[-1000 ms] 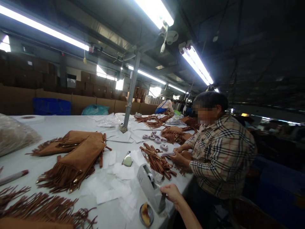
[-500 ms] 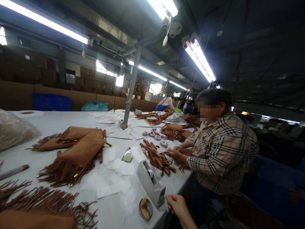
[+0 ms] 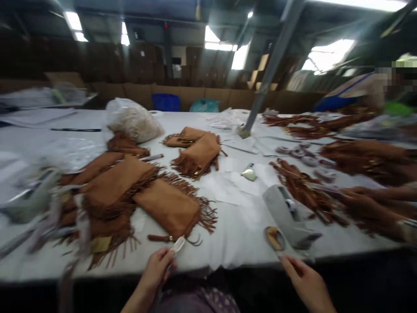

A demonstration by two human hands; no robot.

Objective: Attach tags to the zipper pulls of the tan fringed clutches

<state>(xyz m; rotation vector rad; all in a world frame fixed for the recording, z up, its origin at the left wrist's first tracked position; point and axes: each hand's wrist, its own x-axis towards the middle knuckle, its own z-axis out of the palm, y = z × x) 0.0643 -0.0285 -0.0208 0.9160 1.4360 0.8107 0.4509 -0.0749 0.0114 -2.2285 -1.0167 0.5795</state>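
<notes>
At the table's front edge my left hand [image 3: 158,265] is closed on a small white looped piece [image 3: 179,244], whose kind I cannot make out. It sits just below the zip pull of a brown fringed bag [image 3: 167,206] lying flat. My right hand [image 3: 304,278] has thumb and fingertips pinched together; anything between them is too small to see. Just beyond those fingertips is a round dish [image 3: 274,238] with something yellowish in it. A grey tape dispenser [image 3: 286,217] stands behind the right hand, apart from it.
More brown fringed bags [image 3: 117,182] are piled to the left, near another tape dispenser [image 3: 31,198]. White paper sheets [image 3: 224,189] lie mid-table. At right, a co-worker's hands [image 3: 361,200] are beside brown straps [image 3: 302,187]. A metal post [image 3: 269,65] rises from the table.
The view has swung left and down, bringing my left hand with the white piece into sight. My right hand has come away from the tape dispenser's front end.
</notes>
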